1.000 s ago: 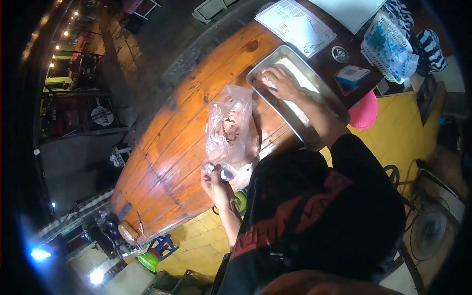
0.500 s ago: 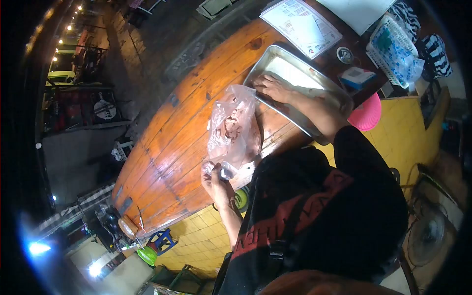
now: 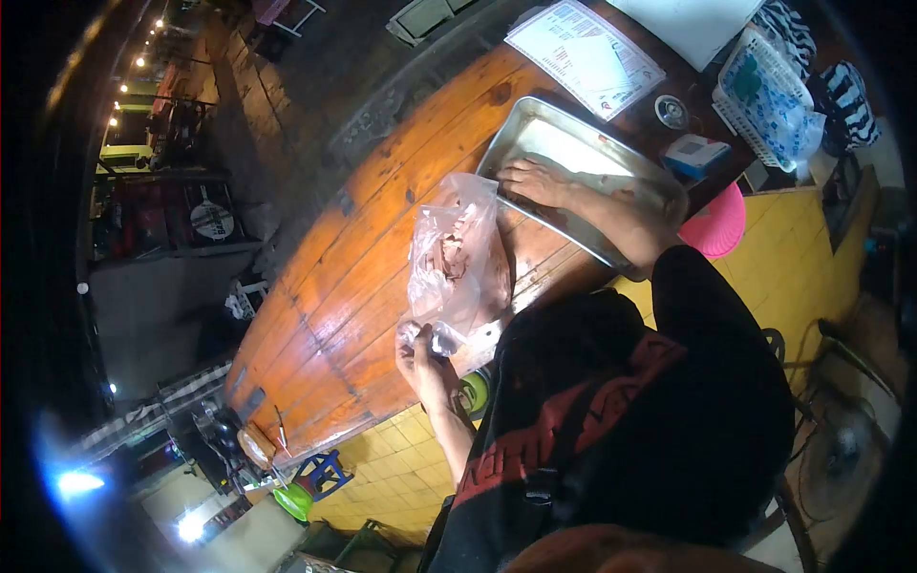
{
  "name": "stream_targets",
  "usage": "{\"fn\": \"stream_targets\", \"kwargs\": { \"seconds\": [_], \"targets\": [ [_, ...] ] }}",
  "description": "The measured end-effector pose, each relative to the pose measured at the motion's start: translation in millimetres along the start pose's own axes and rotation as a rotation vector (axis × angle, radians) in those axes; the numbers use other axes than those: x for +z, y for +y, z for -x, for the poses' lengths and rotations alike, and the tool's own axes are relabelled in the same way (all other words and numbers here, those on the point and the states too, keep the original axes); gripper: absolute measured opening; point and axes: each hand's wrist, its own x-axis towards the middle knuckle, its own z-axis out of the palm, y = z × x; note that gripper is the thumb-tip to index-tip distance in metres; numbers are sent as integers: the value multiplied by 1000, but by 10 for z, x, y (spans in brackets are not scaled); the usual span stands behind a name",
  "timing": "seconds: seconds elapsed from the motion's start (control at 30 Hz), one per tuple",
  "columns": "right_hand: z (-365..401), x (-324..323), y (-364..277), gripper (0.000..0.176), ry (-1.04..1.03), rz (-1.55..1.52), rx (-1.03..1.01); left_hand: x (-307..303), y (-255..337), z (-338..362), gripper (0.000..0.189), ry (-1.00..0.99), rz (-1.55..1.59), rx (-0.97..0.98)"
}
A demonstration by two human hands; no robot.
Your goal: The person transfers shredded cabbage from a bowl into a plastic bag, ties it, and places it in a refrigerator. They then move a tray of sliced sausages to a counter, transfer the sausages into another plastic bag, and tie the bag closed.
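A clear plastic bag (image 3: 441, 286) with reddish-brown pieces inside, possibly meat, lies on the wooden table. My left hand (image 3: 426, 371) is closed on the bag's lower end, where the plastic is bunched near the fingers. A shallow metal tray (image 3: 611, 143) sits beside the bag, up and to the right. Inside its near left corner is my right hand (image 3: 537, 181), palm down with the fingers spread and slightly bent. Whether anything lies under those fingers is hidden.
Printed sheets (image 3: 585, 59) lie beyond the tray. A white basket (image 3: 764, 100) with blue-and-white plastic, a small blue-and-white box (image 3: 695, 153) and a pink round object (image 3: 716, 222) are to the right. The wooden table (image 3: 325, 296) has a curved far edge.
The view has shifted slightly, so everything sits a little lower and to the right. My right hand's fingers have moved slightly inside the tray. My left hand still grips the bag.
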Motion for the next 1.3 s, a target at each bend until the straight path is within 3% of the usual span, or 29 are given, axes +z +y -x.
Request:
{"fn": "stream_targets", "kwargs": {
  "seconds": [0.2,0.43,0.53,0.6,0.67,0.73,0.8,0.87,0.93,1.0,1.07,1.1,1.13,1.2,1.23,1.3],
  "targets": [
    [39,-248,-131,23,-175,46,83,-23,59,6,9,-52,42,-40],
    [-10,-348,-117,21,-157,112,204,-83,71,2,11,-121,67,-25],
    [-39,-432,-77,19,-62,-26,251,-84,89,16,16,-108,44,-34],
    [-24,-753,-293,19,357,-639,575,-92,111,45,20,-112,34,-46],
    [-197,-1167,-611,19,361,-625,654,-79,121,66,24,-120,26,-60],
    [-384,-1509,-927,19,118,-1003,635,-65,132,88,33,-262,55,-99],
    [-606,-1844,-1309,24,-119,-1076,653,-35,140,114,39,-281,37,-115],
    [-796,-1908,-1569,24,-401,-1025,637,-10,122,134,43,-327,-84,-117],
    [-937,-1444,-1722,21,-293,-981,323,9,114,169,46,-344,-103,-131],
    [-1078,-815,-1928,19,-231,-878,521,5,79,208,46,-347,-145,-123],
    [-1194,-954,-2043,24,-626,-470,227,60,102,242,46,-356,-129,-154],
    [-1135,-303,-2012,24,-412,-269,87,70,105,247,46,-316,-67,-148],
    [-1075,-398,-2019,24,-415,-266,94,59,107,250,45,-271,-7,-144],
    [-840,-726,-1980,23,205,-515,46,-34,57,190,44,-251,26,-118],
    [-737,-1061,-1911,24,106,-719,210,-57,55,173,43,-263,42,-108],
    [-363,-1392,-1665,33,273,-834,382,-111,46,153,42,-270,59,-110]
  ]
}}
